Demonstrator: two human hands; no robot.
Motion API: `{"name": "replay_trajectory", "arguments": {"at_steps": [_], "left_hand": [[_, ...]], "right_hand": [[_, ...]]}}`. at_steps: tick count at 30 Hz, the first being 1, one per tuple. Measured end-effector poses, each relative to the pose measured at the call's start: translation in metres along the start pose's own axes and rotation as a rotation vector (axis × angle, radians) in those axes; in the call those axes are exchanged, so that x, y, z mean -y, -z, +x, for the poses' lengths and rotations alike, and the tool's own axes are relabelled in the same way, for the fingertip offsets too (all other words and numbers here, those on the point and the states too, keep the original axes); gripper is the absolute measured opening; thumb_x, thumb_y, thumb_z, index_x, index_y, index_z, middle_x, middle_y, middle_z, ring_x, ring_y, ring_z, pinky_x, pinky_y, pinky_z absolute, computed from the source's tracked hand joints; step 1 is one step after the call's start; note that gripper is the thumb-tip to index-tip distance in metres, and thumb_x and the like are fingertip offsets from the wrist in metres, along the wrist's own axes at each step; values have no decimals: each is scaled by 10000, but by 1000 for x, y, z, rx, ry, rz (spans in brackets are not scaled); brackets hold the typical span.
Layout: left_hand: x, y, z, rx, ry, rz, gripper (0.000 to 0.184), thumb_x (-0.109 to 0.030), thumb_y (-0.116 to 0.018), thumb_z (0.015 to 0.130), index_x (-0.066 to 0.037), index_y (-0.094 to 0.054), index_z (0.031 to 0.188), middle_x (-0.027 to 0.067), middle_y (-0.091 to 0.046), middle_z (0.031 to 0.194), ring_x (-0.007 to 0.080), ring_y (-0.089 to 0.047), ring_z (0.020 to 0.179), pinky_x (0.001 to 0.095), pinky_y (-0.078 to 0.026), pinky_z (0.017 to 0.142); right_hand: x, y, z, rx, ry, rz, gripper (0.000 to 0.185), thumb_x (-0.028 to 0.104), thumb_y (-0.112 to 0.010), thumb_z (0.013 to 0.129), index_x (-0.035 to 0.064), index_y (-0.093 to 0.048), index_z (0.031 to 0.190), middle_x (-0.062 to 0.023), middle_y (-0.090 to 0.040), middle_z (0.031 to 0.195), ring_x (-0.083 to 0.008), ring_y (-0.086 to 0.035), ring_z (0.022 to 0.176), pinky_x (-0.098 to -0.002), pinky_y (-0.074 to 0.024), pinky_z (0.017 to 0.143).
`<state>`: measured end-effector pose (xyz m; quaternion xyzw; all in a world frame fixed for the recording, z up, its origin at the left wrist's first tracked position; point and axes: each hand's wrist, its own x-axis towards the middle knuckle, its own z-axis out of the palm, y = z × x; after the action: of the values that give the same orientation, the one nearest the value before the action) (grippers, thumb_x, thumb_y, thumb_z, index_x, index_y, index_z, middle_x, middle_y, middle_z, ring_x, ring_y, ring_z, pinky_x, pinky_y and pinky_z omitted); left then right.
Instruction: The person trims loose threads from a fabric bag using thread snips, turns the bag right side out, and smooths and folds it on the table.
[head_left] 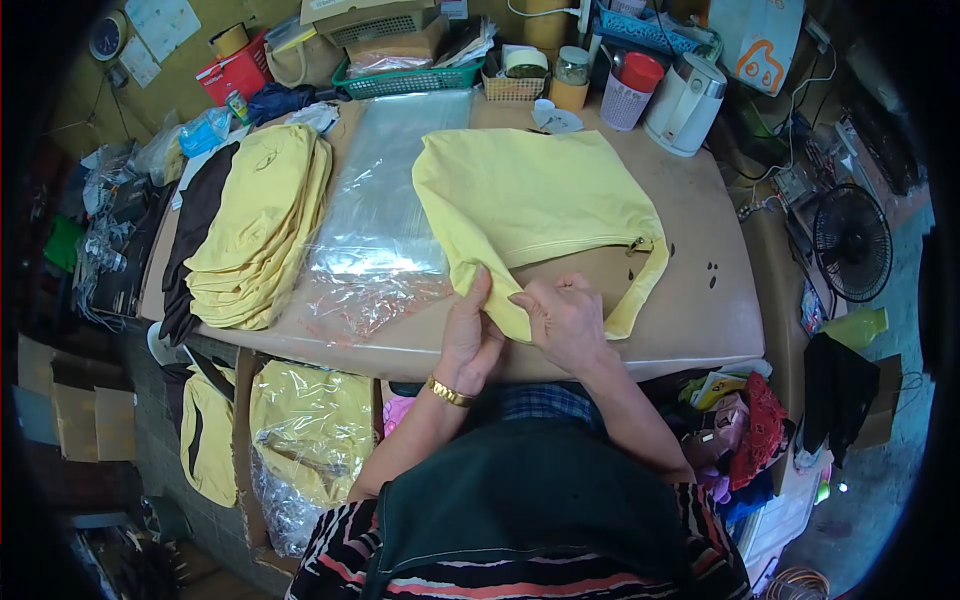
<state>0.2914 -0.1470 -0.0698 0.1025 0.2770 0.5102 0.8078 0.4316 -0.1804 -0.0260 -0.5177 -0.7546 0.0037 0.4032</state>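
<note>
A yellow fabric bag (pixel 540 185) lies on the padded table (pixel 700 310), its strap looping toward the table's front edge. Thumb up, my left hand (pixel 472 335) grips the strap's left part, with a gold watch on the wrist. Close beside it on the right, my right hand (pixel 565 315) is closed on the same strap, its fingers curled. A small dark zipper end shows at the bag's lower right corner. To the left of the bag lie clear plastic sleeves (pixel 385 190).
Stacked yellow pieces (pixel 260 220) lie at the table's left beside dark fabric (pixel 200 230). Baskets (pixel 410 82), jars (pixel 571 75) and a white kettle (pixel 686 103) line the back. A box of wrapped yellow pieces (pixel 310 430) stands below left; a black fan (pixel 852 243) is at right.
</note>
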Motion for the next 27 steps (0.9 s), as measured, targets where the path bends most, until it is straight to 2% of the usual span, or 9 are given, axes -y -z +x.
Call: {"name": "replay_trajectory", "arguments": {"at_steps": [3, 9, 12, 13, 15, 17, 20, 24, 27], "left_hand": [[-8, -2, 2, -47, 34, -103, 318, -247, -652, 937, -77, -561, 1190, 22, -636, 1090, 141, -624, 994, 315, -535, 865], [5, -20, -14, 46, -53, 134, 402, -346, -604, 958, -60, -527, 1230, 51, -613, 1151, 157, -590, 1084, 335, -506, 933], [4, -25, -20, 114, -4, 132, 394, -363, -575, 975, -37, -555, 1198, 56, -632, 1083, 141, -610, 970, 313, -515, 846], [4, -13, -14, 142, 5, 295, 343, -353, -566, 984, -41, -585, 1126, 46, -639, 1007, 123, -600, 891, 288, -500, 787], [1, 8, -8, 166, 10, 456, 310, -343, -557, 992, -45, -616, 1055, 35, -646, 932, 104, -589, 812, 264, -485, 728], [-2, 24, -7, 181, -90, 608, 262, -308, -570, 992, -70, -630, 901, 2, -624, 801, 67, -535, 710, 234, -439, 652], [4, 31, -6, 255, -180, 355, 249, -276, -588, 984, -87, -605, 824, -23, -606, 761, 51, -533, 706, 228, -439, 646], [11, 16, -10, 274, -245, 230, 210, -242, -601, 978, -58, -634, 883, -11, -634, 795, 54, -551, 717, 223, -444, 665], [8, -9, -24, 111, -187, 298, 201, -224, -607, 974, -33, -660, 940, -4, -664, 848, 50, -568, 752, 215, -447, 695]], "right_hand": [[-1, -1, -3, -3, -50, 37, 213, 153, -667, 873, 72, -563, 706, -92, -467, 492, -307, -508, 479, -383, -440, 624], [5, 22, 33, 8, -248, -16, 279, 283, -640, 895, 75, -577, 721, -112, -549, 543, -340, -585, 576, -437, -441, 698], [-1, 21, 43, 218, -250, -93, 311, 290, -618, 905, 50, -598, 709, -158, -584, 593, -359, -601, 627, -455, -432, 739], [-3, 20, 45, 218, -248, -92, 311, 290, -618, 905, 50, -598, 709, -158, -584, 593, -359, -601, 627, -455, -432, 739], [-6, 17, 47, 257, -272, 17, 277, 244, -606, 908, 14, -634, 757, -197, -564, 601, -393, -574, 611, -464, -440, 593], [-10, 14, 48, 240, -301, 11, 276, 238, -602, 913, 10, -631, 761, -204, -561, 606, -398, -573, 610, -461, -438, 584], [-16, 8, 47, 187, -358, 47, 274, 222, -592, 922, 3, -614, 758, -217, -557, 615, -405, -572, 604, -455, -432, 563], [-18, 6, 53, 107, -323, 51, 263, 178, -570, 929, -9, -581, 745, -217, -578, 634, -401, -575, 588, -440, -434, 543], [-20, 8, 55, 153, -299, 51, 258, 160, -570, 922, -19, -569, 736, -214, -600, 653, -394, -583, 593, -431, -439, 544]]}}
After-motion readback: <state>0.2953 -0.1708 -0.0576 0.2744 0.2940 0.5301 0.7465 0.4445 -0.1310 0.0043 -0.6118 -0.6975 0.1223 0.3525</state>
